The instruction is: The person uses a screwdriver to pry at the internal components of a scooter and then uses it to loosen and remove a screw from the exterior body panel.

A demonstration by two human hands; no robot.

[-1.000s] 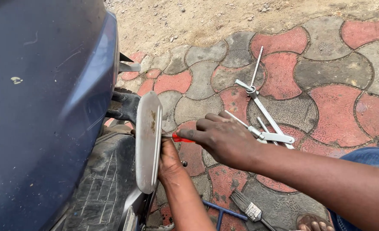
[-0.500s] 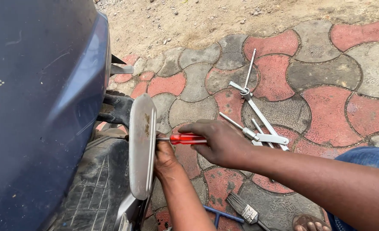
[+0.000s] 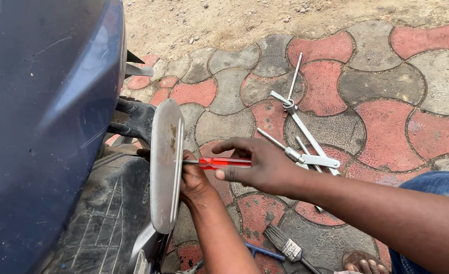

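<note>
Outdoors, on interlocking red and grey paving (image 3: 376, 127) that gives way to sandy dirt (image 3: 224, 20) at the top. To the left, the blue body panel (image 3: 42, 116) of a scooter, with the ribbed black footboard mat (image 3: 102, 213) below it. Standing on edge beside the mat, a long silver metal plate (image 3: 166, 162), likely a footrest cover, its narrow rim turned toward the camera.

Right hand (image 3: 265, 165) wrapped around a red-handled screwdriver (image 3: 224, 162), fingers curled and pressed together on the grip, thumb laid along the top; shaft held level and aimed at the plate's edge, presumably to reach a fastener there, though the tip itself hidden. Left hand (image 3: 194, 177) tucked just behind the plate, touching it, apparently bracing it upright against the push of the tool; whether its fingers spread or pinch, impossible to tell, being hidden behind the metal.

Just beyond the right hand, 2 cross-shaped silver wrenches (image 3: 298, 127) lying on the paving. Near the bottom edge, a small paintbrush (image 3: 285, 246), a blue tool (image 3: 262, 251), and toes in a sandal (image 3: 364, 261).
</note>
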